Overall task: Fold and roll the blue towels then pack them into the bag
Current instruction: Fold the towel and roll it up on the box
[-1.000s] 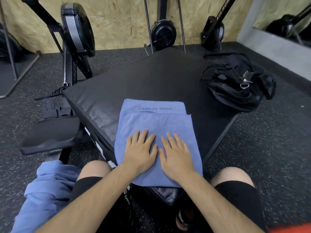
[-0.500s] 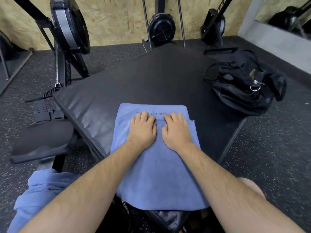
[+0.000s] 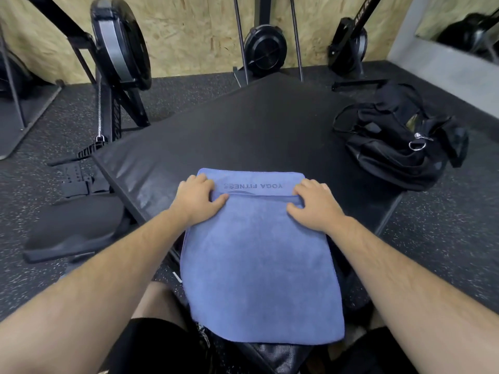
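Observation:
A folded blue towel point(image 3: 259, 265) printed "YOGA FITNESS" lies on the near part of a black padded platform point(image 3: 243, 130), its near end hanging over the platform's edge. My left hand point(image 3: 197, 198) sits at the towel's far left corner, fingers curled over the edge and thumb lying on the upper layer's far edge. At the far right end of that same edge, my right hand point(image 3: 313, 203) has its fingers curled over the cloth. A black bag point(image 3: 399, 147) slumps on the platform's right corner, about a forearm's length from my right hand.
Rowing machines stand against the wooden wall, one with a flywheel point(image 3: 121, 44) at the left and its black seat point(image 3: 75, 230) beside the platform. Speckled rubber floor point(image 3: 445, 238) surrounds the platform. My knees are under the towel's near end.
My hands slid up the towel from its near half to its far end, then apart from the middle to the two far corners, where the fingers curled. The view has leaned forward.

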